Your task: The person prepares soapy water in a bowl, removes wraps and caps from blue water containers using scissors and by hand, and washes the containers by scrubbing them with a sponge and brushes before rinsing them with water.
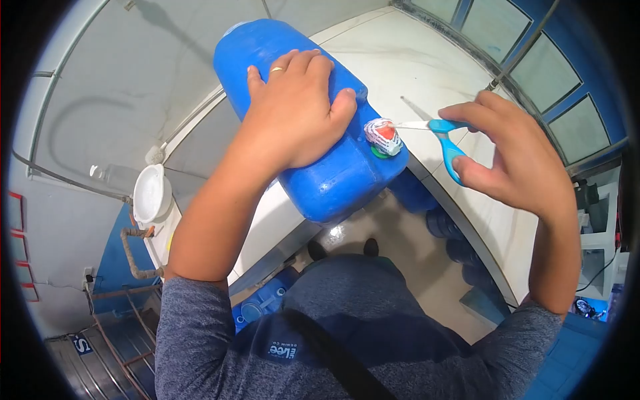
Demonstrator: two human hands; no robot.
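Note:
A large blue plastic jug (327,180) lies on its side across the white counter's edge. My left hand (293,100) rests on top of it, palm down with the fingers spread. At the jug's near right end, its spout is covered by crumpled printed plastic wrap (377,131) with a red patch, and a bit of green shows beneath. My right hand (513,147) grips teal-handled scissors (445,143), thumb in the lower loop and fingers at the upper one. The scissors are spread apart, one blade pointing at the wrap and seeming to touch it.
A white tiled counter (380,67) curves around me. To the left sits a white basin (152,193) near a brown pipe (128,257). Several blue jugs (443,223) stand below the counter on the right; another blue container (263,300) is low on the left.

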